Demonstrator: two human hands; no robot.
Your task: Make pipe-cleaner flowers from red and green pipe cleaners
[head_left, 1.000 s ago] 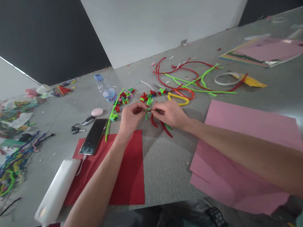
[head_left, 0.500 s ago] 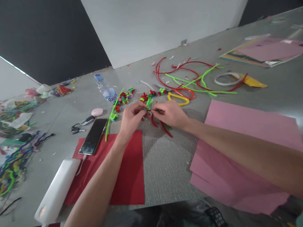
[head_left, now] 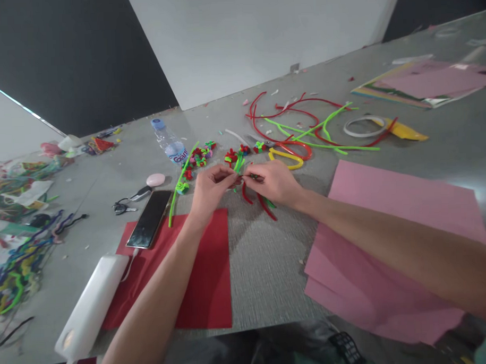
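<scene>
My left hand (head_left: 212, 185) and my right hand (head_left: 274, 182) meet over the middle of the table, fingertips pinched close together. Between them is a short piece of pipe cleaner (head_left: 242, 177), mostly hidden by the fingers. Cut red pipe cleaner pieces (head_left: 267, 207) lie just below my right hand, with a bit of green beside them. Beyond the hands are short green pieces (head_left: 239, 162) and small red-and-green twisted pipe cleaner shapes (head_left: 231, 156). Scissors with a yellow and an orange-red handle (head_left: 287, 160) rest behind my right hand.
A water bottle (head_left: 170, 142), a phone (head_left: 149, 220), keys (head_left: 122, 207) and a white power bank (head_left: 91, 304) lie to the left, near red paper (head_left: 207, 289). Pink sheets (head_left: 403, 208) lie right. Long red and green pipe cleaners (head_left: 305, 132) and a tape roll (head_left: 364, 126) are behind.
My left fingers have shifted slightly and the thumb now lies straighter toward my right fingertips. My right hand stays nearly in place, and the things on the table have not moved.
</scene>
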